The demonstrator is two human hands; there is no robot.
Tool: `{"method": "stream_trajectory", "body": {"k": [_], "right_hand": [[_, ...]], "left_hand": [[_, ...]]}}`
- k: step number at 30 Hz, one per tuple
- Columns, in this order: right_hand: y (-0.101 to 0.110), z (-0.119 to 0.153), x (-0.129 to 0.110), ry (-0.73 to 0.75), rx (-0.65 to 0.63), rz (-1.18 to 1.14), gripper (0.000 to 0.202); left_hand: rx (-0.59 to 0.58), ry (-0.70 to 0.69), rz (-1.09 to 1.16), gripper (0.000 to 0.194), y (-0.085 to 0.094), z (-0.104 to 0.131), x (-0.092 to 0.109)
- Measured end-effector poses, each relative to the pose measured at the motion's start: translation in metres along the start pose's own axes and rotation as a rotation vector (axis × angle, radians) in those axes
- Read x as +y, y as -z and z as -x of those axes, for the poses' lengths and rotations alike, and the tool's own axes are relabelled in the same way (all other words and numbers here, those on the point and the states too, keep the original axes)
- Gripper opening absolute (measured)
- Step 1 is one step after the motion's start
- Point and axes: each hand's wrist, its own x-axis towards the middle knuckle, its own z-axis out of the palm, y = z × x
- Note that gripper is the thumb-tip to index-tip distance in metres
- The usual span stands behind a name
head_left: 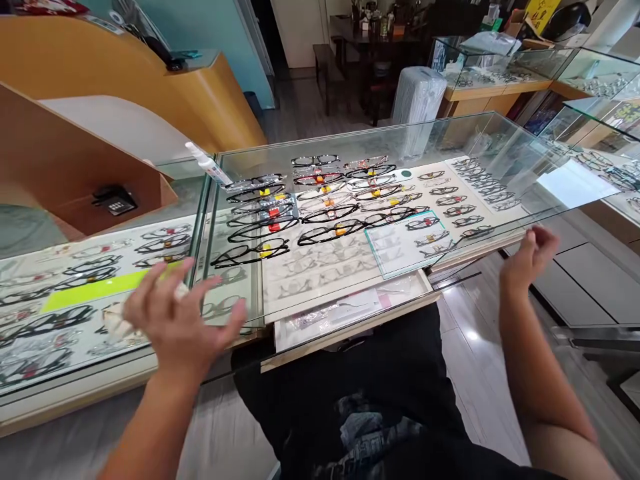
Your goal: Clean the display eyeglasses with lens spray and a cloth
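My left hand (pixel 177 323) hovers over the left glass counter, fingers spread, holding nothing. Partly behind it are a crumpled whitish cloth (pixel 119 323) and a bright yellow-green strip (pixel 90 292). My right hand (pixel 525 263) is raised by the counter's right front edge, its fingers loosely curled and nothing visible in them. Between my hands, several rows of eyeglasses (pixel 333 231) with small red, yellow and orange tags lie on the glass top. A clear sheet with teal edges (pixel 383 257) rests to their right. Below, a drawer (pixel 350 310) stands partly pulled out, with small plastic packets inside.
A white nozzle bottle (pixel 207 163) stands at the counter's back left corner. More eyeglasses (pixel 457 200) lie inside the glass case. White paper (pixel 577 183) rests on the right end. A plastic-wrapped suitcase (pixel 420 97) stands behind. A black box (pixel 115 200) sits at left.
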Motion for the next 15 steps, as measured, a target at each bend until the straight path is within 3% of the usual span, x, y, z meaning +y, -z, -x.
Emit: {"method": "stream_trajectory", "body": {"k": [2,5,7,12,15], "right_hand": [[-0.002,-0.049,-0.012,0.051,0.032,0.025,0.051],[-0.022,-0.111,-0.032,0.196,-0.296,0.261,0.066],[-0.042,-0.138,-0.041,0.195,-0.4,0.291,0.077],[-0.079,-0.161,-0.041,0.064,-0.559,0.439,0.097],[-0.09,-0.163,-0.032,0.054,-0.55,0.462,0.1]], "left_hand": [[-0.138,-0.208,0.028,0.055,0.0,-0.01,0.02],[-0.385,-0.385,0.19,0.054,-0.004,-0.021,0.045],[-0.504,-0.437,0.301,0.053,-0.006,-0.023,0.054],[-0.674,-0.473,0.372,0.068,0.0,-0.025,0.059],[-0.7,-0.529,0.434,0.067,0.006,-0.046,0.068]]}}
